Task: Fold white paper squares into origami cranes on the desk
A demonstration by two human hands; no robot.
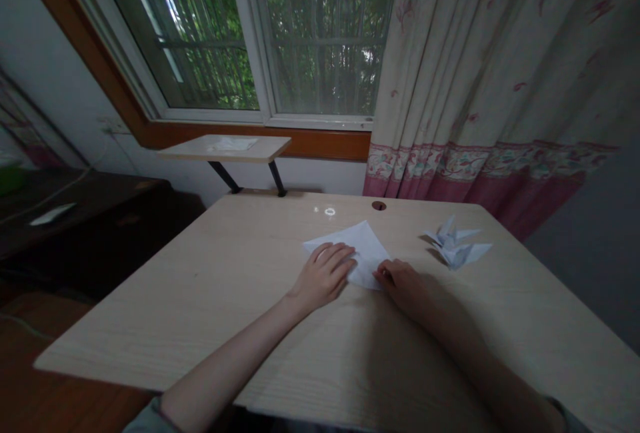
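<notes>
Our left hand and right hand press flat on the folded paper, unclenched. It sits well inside the counter edges, with an origami crane nearby on the right.

No text, label, brand, number or sign can be read anywhere in view; the folded white paper shows no print.
</notes>
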